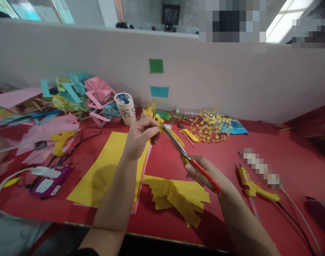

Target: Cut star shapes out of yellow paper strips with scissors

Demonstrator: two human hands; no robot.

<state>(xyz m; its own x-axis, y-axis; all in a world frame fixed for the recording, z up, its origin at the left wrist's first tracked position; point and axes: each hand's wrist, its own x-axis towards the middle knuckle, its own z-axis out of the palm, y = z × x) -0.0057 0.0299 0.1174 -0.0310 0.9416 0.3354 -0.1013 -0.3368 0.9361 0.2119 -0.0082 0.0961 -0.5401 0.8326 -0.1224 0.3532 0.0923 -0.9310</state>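
Between the thumb and fingers of my left hand (143, 137) is pinched a small yellow paper piece (158, 120), held up over the table. My right hand (202, 170) grips scissors (190, 160) with red handles, their blades pointing up and left. The blade tips reach the lower edge of the paper piece; whether they touch it I cannot tell. Below my hands lie several overlapping yellow paper strips (178, 195). Large yellow sheets (106, 170) rest under my left forearm, with pink and orange edges showing beneath.
Yellow glue guns lie at left (61, 142) and right (254, 188). A paper cup (125, 110) stands behind my left hand, near folded paper shapes (98, 90). Gold star netting (211, 126) and a green bottle (167, 115) lie by the partition (111, 53). A purple power strip (51, 181) trails cables.
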